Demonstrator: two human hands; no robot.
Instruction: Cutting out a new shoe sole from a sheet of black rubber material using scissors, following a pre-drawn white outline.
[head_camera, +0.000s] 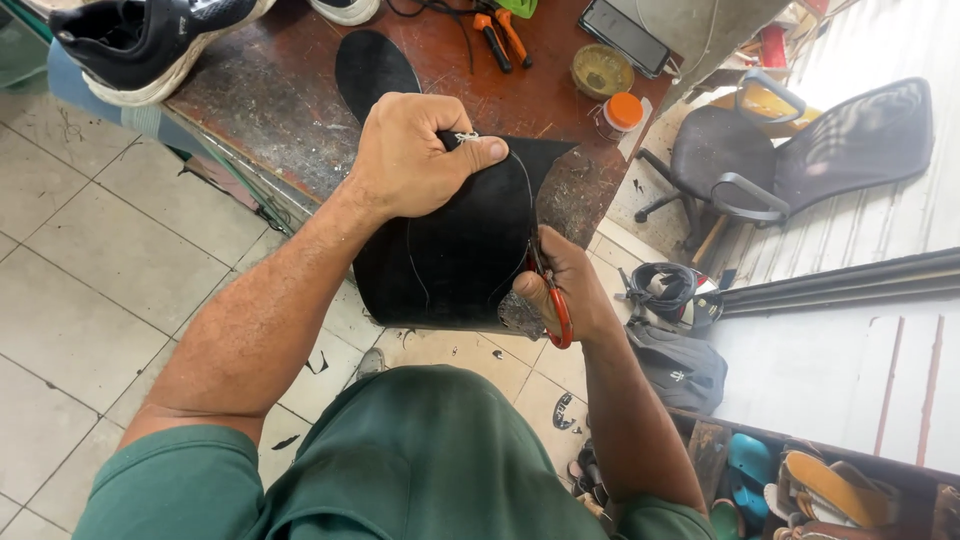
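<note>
A green-shirted lap fills the foreground as a person bends over a black sheet of what looks like rubber or leather, held upright between the knees and the edge of a worn brown worktop. The left hand is closed over the sheet's upper edge, thumb pressed flat along it and pinching the material against the curled fingers. The right hand is wrapped round red-handled scissors at the sheet's lower right edge, fingers pressed together through the loops; whether the blades are parted cannot be told. A pale curved line marks a sole outline on the sheet. The material appears light and flexible yet firm enough to stand without flopping, so a hold near the top edge, well clear of the marked line, seems the sound place to steady it. A black insole, an orange-capped jar and a sneaker lie on the worktop; black scraps dot the tiled floor.
</note>
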